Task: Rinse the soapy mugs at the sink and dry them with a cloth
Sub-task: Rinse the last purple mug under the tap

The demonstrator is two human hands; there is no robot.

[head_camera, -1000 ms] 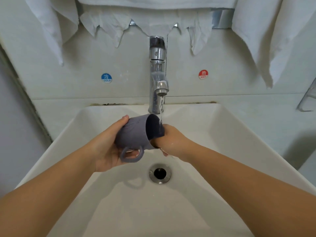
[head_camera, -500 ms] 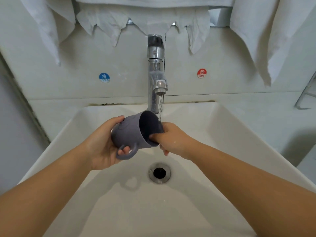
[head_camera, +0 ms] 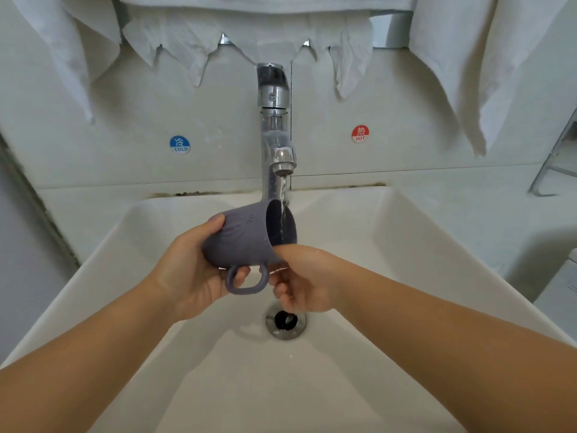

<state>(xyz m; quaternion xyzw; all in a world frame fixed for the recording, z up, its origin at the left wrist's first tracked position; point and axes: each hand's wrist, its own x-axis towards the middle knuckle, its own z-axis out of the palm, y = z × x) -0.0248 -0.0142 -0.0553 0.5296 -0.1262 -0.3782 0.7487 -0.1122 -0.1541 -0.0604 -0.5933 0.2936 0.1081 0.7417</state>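
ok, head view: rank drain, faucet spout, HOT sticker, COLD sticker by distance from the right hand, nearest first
From the right hand:
1. Drain, just below the hand, on the basin floor.
2. Faucet spout, straight above, water running.
3. HOT sticker, up and right on the wall.
4. COLD sticker, up and left, past the faucet.

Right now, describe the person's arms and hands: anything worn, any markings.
Both forearms are bare up to the frame edge: no sleeves, watch or bracelet in view. The left hand shows no rings or gloves, and its thumbnail looks short and unpainted. The right hand is bare too, its back glistening wet with small droplets. No marks or tattoos are visible on either arm.
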